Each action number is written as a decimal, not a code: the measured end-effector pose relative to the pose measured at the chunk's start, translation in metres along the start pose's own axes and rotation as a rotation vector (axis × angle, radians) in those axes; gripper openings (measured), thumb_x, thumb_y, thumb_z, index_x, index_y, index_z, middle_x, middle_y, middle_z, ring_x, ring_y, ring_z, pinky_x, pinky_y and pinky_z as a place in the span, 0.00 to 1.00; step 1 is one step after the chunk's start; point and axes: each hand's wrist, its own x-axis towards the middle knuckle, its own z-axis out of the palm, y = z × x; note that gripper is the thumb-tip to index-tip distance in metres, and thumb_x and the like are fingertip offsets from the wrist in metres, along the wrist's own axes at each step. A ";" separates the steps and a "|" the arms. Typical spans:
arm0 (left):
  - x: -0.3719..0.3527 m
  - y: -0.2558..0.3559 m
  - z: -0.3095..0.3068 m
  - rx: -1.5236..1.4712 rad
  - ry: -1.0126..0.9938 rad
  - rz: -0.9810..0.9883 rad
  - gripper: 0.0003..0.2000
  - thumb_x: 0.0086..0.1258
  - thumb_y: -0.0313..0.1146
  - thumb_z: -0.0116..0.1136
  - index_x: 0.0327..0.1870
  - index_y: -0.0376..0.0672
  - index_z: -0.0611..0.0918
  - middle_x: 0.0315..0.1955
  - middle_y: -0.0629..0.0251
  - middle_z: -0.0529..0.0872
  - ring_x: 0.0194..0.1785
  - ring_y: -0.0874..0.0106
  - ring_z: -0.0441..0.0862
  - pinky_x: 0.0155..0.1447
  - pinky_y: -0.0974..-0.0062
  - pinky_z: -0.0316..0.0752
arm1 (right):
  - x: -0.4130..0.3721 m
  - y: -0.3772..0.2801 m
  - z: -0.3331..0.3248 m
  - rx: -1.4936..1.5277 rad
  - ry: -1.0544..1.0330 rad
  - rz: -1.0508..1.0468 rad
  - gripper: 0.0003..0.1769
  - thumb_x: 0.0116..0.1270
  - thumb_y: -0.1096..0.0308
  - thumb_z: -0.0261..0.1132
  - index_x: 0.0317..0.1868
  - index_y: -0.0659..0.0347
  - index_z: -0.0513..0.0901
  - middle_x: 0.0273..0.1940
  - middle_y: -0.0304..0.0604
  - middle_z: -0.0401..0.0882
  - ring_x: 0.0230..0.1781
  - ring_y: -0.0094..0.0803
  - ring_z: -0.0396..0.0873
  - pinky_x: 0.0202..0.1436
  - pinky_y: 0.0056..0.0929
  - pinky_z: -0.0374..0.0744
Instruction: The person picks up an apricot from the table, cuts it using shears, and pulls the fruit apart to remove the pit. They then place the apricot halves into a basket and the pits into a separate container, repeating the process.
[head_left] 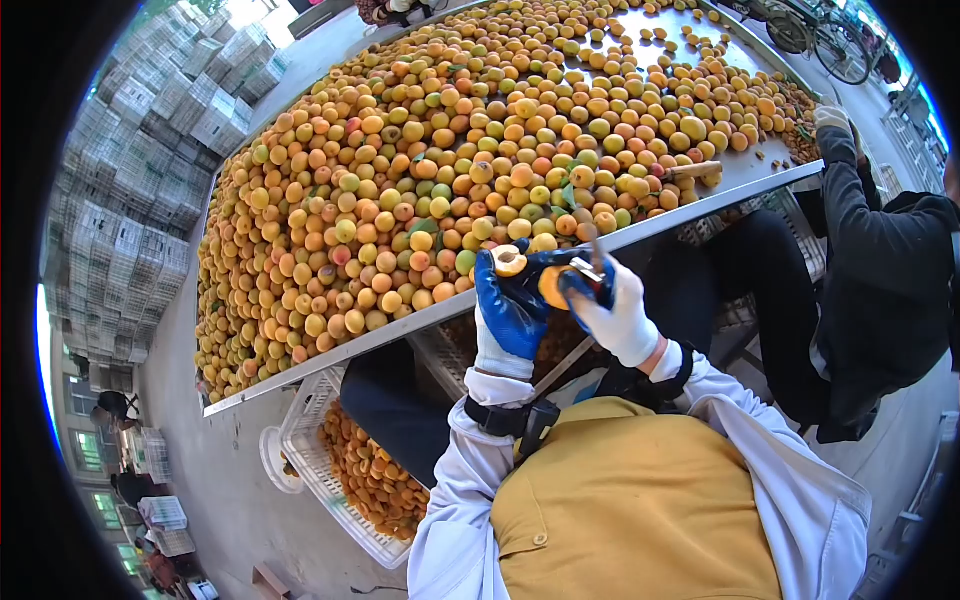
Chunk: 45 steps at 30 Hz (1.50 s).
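Observation:
My left hand [512, 305], in a blue-and-white glove, holds an apricot half [508, 261] with its cut face up. Close beside it, my right hand [612, 305], gloved the same way, grips a small knife [597, 250] whose blade looks blurred. An orange apricot piece [554, 287] lies between the two hands, at the right fingers. Both hands are just over the near edge of a metal table [430, 316] heaped with whole apricots [400, 190].
A white crate [300, 432] of apricot halves [375, 475] stands below at the left. Another person's dark sleeve [850, 205] and gloved hand [832, 119] are at the right. A wooden-handled tool [692, 170] lies on the table. Stacked crates [120, 240] stand far left.

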 end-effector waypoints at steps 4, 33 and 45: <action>-0.003 -0.007 -0.018 -0.058 0.079 0.035 0.26 0.82 0.55 0.41 0.63 0.41 0.74 0.60 0.49 0.81 0.63 0.60 0.79 0.64 0.59 0.78 | 0.011 0.005 0.011 -0.390 -0.220 -0.178 0.23 0.62 0.67 0.75 0.56 0.61 0.81 0.36 0.55 0.84 0.35 0.46 0.86 0.41 0.35 0.82; -0.013 -0.035 0.013 0.539 0.261 0.302 0.21 0.82 0.49 0.48 0.51 0.36 0.80 0.37 0.69 0.82 0.41 0.77 0.80 0.48 0.77 0.76 | 0.056 -0.023 0.025 1.063 0.211 0.052 0.13 0.79 0.56 0.58 0.41 0.57 0.77 0.26 0.32 0.67 0.19 0.21 0.63 0.23 0.23 0.63; -0.009 -0.023 0.010 1.318 0.129 0.705 0.24 0.83 0.49 0.42 0.35 0.35 0.78 0.18 0.65 0.75 0.23 0.75 0.74 0.28 0.74 0.67 | 0.044 0.001 0.042 0.445 0.278 -0.324 0.06 0.68 0.81 0.60 0.42 0.68 0.82 0.34 0.38 0.82 0.27 0.22 0.78 0.29 0.20 0.74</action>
